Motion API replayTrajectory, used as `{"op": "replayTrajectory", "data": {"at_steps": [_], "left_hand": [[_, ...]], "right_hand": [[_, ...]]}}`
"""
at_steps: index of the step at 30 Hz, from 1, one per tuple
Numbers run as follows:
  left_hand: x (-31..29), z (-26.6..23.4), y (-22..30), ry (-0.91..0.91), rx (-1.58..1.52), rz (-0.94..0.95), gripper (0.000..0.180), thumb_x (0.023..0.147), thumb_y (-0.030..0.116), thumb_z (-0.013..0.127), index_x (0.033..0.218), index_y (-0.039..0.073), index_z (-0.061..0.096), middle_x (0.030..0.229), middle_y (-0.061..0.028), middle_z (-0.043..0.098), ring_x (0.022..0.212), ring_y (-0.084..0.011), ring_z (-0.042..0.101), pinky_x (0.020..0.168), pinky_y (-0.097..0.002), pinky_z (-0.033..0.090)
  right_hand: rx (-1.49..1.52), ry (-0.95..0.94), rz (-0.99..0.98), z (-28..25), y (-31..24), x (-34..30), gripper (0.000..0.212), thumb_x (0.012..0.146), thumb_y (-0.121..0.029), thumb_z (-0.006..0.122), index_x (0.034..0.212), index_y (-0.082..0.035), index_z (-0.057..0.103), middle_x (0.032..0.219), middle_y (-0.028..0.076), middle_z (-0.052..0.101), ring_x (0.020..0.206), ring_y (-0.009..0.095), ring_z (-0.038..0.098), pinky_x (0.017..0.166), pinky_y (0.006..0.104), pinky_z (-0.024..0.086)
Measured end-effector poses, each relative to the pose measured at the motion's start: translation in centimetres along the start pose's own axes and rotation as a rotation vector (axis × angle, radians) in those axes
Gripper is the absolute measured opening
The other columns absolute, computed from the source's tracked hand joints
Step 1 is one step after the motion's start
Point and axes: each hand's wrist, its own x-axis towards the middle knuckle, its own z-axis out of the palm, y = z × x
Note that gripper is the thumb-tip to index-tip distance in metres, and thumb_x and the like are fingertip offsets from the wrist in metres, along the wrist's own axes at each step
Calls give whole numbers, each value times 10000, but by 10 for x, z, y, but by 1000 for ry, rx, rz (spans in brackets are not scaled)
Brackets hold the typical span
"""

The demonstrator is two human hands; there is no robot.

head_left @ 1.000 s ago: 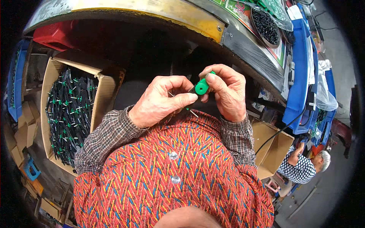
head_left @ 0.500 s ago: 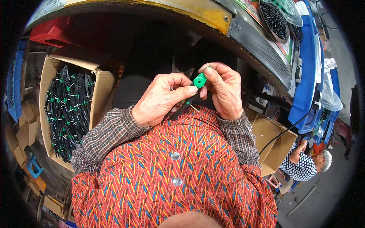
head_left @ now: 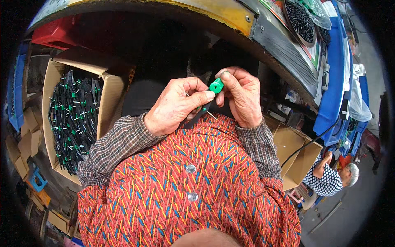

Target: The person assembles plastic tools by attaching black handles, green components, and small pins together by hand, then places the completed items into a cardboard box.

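Between my two hands, above my lap, is a small green plastic piece with a round end and a dark hole in it. My left hand pinches its near side with thumb and forefinger. Under those left fingers a dark, flat strip with a thin pale pin hangs down; how it joins the green piece is hidden. My right hand grips the narrower far end of the green piece between thumb and fingers.
To the left stands a cardboard box full of black strips with green parts and pale pins. A worktable edge curves ahead. On it sits a bowl of small black parts. An open carton and a seated person are at right.
Both hands keep their hold on the green piece, barely moving. The dark strip under my left fingers has shifted and shows more. The whole view has moved slightly.
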Motion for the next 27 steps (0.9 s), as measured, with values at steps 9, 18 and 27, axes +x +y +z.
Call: {"op": "replayTrajectory", "data": {"at_steps": [9,18,27], "left_hand": [[1,6,13,29,95,108,158,912,168,614,864,18,624,669,45,540,542,2,416,463,-183,308],[-4,10,36,110,317,282,105,875,83,643,870,-17,613,726,27,572,660,-15,490,567,-196,407],[-3,15,46,136,357,308,116,876,89,639,919,-17,618,739,16,595,662,-22,513,593,-195,430]], "right_hand": [[-85,9,-60,6,-10,-2,211,910,-120,623,1024,56,600,768,74,636,549,107,590,479,219,470],[-723,195,-497,6,-73,-25,246,865,4,626,1109,35,613,817,45,631,635,63,582,567,184,472],[-1234,521,-959,-36,-122,2,168,786,-38,694,950,-15,664,790,94,625,634,182,594,597,275,478]]}}
